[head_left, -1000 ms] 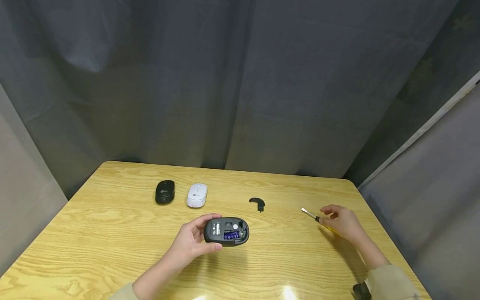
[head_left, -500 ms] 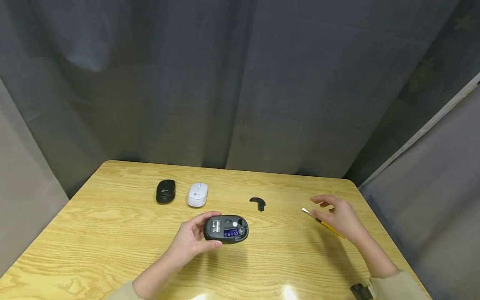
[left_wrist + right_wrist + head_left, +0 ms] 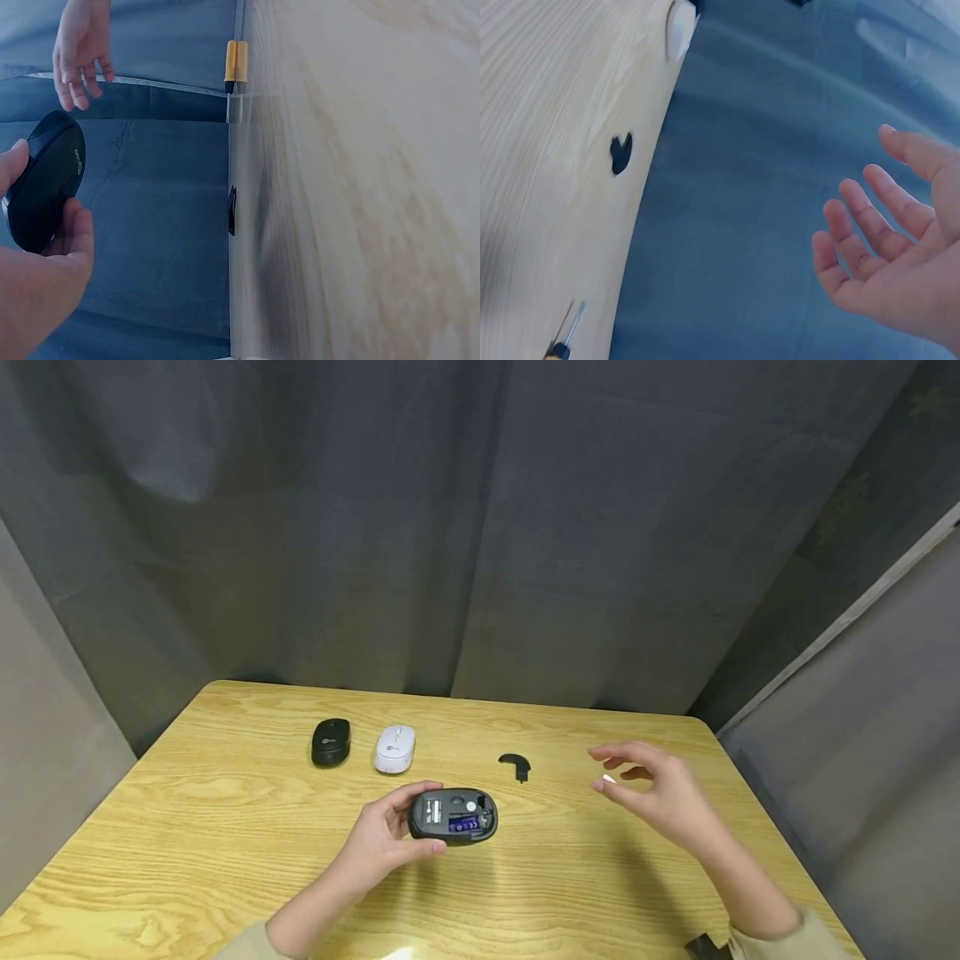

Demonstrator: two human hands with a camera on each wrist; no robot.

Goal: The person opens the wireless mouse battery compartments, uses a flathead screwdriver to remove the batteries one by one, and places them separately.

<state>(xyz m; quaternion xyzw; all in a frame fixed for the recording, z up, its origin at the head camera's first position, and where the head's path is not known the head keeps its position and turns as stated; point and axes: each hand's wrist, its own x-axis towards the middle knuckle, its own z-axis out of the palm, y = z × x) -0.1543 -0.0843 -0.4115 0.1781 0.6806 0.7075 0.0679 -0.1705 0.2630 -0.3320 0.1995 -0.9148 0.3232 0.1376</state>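
My left hand (image 3: pixel 375 843) holds a black computer mouse (image 3: pixel 429 829) above the table, thumb on the near side and fingers on the far side. The mouse's underside faces up, and a purple battery (image 3: pixel 463 824) sits in its uncovered compartment. My right hand (image 3: pixel 656 785) is raised with its fingers apart and holds nothing. Below it lies a screwdriver (image 3: pixel 568 328) with a yellow handle (image 3: pixel 235 64). In the head view that hand hides all but its metal tip. A curved black cover piece (image 3: pixel 517 766) lies on the table between the mouse and my right hand.
A second black mouse (image 3: pixel 331 742) and a white mouse (image 3: pixel 394 749) stand at the back left of the wooden table (image 3: pixel 247 827). Dark grey curtains (image 3: pixel 375 527) hang behind and beside it. A small black object (image 3: pixel 705 947) shows by my right sleeve.
My right hand has come off the screwdriver's handle and moved left and up, its fingers spreading. The screwdriver stays on the table. My left hand and the mouse have hardly moved.
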